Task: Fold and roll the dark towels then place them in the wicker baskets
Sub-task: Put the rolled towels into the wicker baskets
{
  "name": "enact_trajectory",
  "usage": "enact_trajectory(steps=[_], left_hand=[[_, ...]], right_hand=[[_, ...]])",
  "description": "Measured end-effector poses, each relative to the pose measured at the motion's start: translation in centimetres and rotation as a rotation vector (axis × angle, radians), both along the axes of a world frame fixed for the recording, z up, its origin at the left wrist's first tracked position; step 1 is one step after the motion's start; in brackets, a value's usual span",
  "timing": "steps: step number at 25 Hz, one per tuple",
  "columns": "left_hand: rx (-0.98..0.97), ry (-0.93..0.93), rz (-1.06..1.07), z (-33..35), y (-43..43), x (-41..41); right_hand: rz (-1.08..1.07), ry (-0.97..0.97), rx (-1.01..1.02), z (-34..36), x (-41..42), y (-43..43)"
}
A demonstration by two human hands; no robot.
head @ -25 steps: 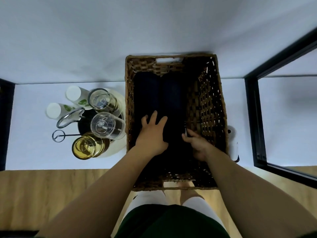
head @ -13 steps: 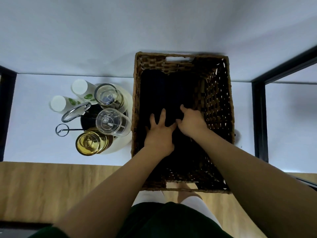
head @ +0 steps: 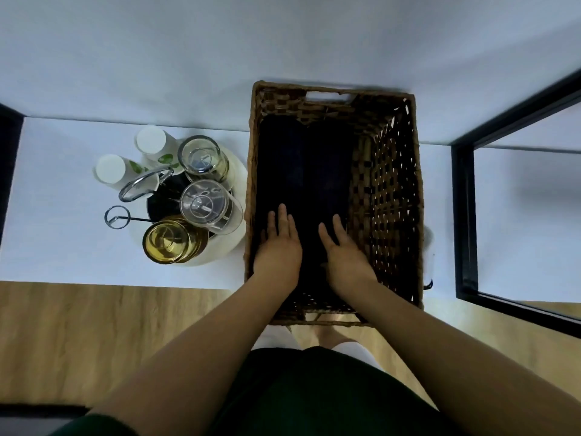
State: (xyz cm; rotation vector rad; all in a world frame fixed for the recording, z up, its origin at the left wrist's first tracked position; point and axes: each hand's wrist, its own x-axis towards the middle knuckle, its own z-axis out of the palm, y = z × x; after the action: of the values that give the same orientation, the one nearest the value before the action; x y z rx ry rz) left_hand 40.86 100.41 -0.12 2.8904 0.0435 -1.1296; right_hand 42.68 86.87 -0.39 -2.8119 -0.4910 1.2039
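Half a second back the two hands met in the middle of the basket, the right one reaching further in; now they have parted and lie side by side near its front end. The left hand (head: 278, 243) rests flat on the dark towels (head: 301, 165), fingers straight and close together. The right hand (head: 344, 250) lies flat just beside it, fingers straight and a little spread. Neither one grips anything. The towels lie as dark rolls lengthwise along the left and middle of the wicker basket (head: 416, 190), while the woven floor shows bare along its right side. The basket stands on a white shelf (head: 63, 247) against a white wall (head: 188, 58). Just to its left is a round white tray (head: 234, 250) crowded with two clear glass jars (head: 203, 158), an amber jar (head: 171, 243) and a metal handle (head: 141, 184). Two white bottles (head: 150, 140) with green leaf prints stand at the tray's far left. A black frame (head: 464, 215) rises to the right of the basket, and a light wooden floor (head: 94, 325) runs below the shelf's front edge.
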Motion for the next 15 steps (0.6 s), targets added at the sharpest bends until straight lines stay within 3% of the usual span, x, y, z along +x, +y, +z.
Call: enact_trajectory(steps=[6,11,15], left_hand=[[-0.055,0.053,0.013,1.0,-0.4,0.2],[-0.222,-0.227,-0.01,6.5,-3.0,-0.8],[-0.258,-0.317,-0.084,11.7,-7.0,-3.5]], right_hand=[[-0.102,0.03,0.039,2.2,0.7,0.5],[-0.092,-0.275,0.14,8.3,-1.3,-3.8],[-0.079,-0.411,0.182,11.6,-4.9,-10.2]])
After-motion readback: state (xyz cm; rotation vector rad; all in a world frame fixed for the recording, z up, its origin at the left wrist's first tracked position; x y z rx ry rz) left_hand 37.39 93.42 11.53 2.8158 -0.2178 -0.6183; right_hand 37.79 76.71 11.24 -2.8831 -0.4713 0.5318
